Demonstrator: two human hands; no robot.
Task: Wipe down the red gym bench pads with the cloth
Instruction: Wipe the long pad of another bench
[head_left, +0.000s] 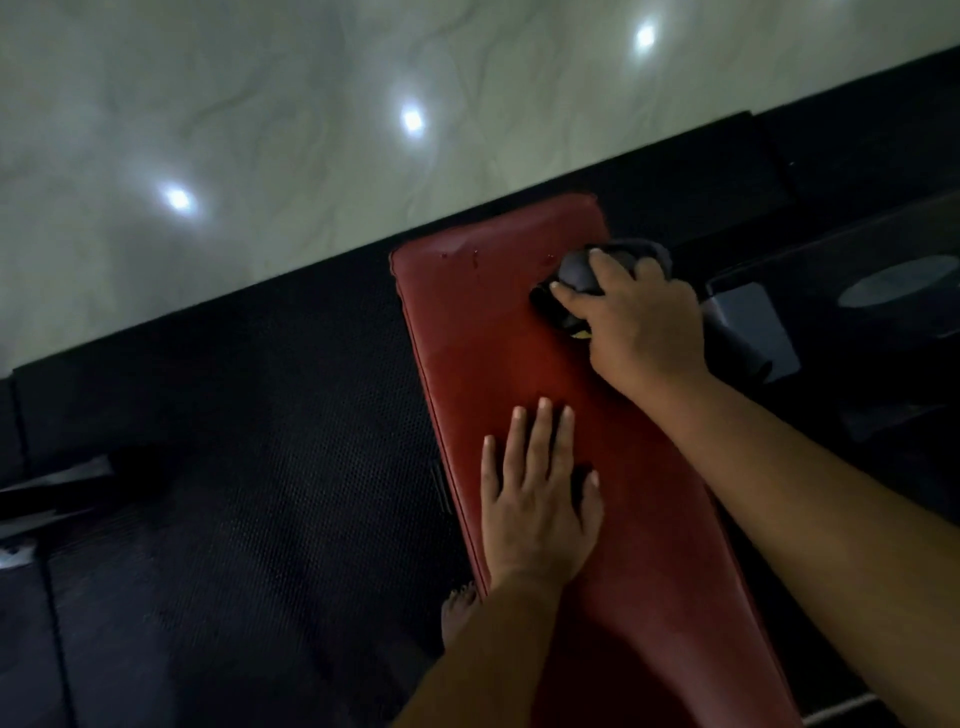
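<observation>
Head view: the red bench pad (519, 332) lies over the dark mat (234, 441), with pale floor (208, 104) beyond its far end. Near that far end the right hand (644, 322), fingers curled, clutches a dark cloth (582, 270) against the pad. Nearer the camera, the left hand (535, 499) rests flat on it, fingers straight and slightly spread.

The red bench pad (498, 332) runs off the bottom edge at its near end, and the right forearm (779, 483) hides part of its right edge. Near its far right corner the right hand (644, 322) covers most of the dark cloth (579, 273). A yellow patch (582, 334) under the palm is too small to tell. Beside the left edge, a bare foot (457, 608) is half hidden behind the left forearm (493, 649). The frame parts (748, 322) past the right edge are dim and blurred.
</observation>
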